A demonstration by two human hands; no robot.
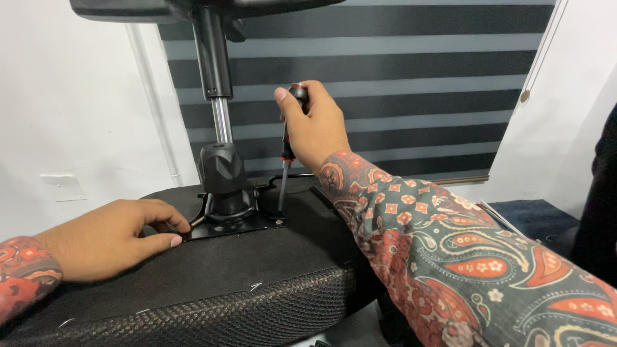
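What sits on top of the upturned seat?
A black metal plate carrying the gas-lift column. The screwdriver tip meets the plate's corner; any screw there is hidden. The left hand covers the plate's left edge.

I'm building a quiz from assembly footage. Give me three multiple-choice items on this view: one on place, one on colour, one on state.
1. Where does the tip of the screwdriver sit?
A. at a corner of the black metal plate
B. on the window blind
C. on the floor

2. What colours is the screwdriver's handle?
A. yellow and blue
B. black and red
C. all white

3. What is the left hand doing?
A. hanging in the air
B. resting on the seat cushion, fingers at the plate's edge
C. gripping the chrome column

Answers: 1 A, the shaft meets the plate's corner; 2 B, seen within the right hand; 3 B, the palm lies on the fabric.
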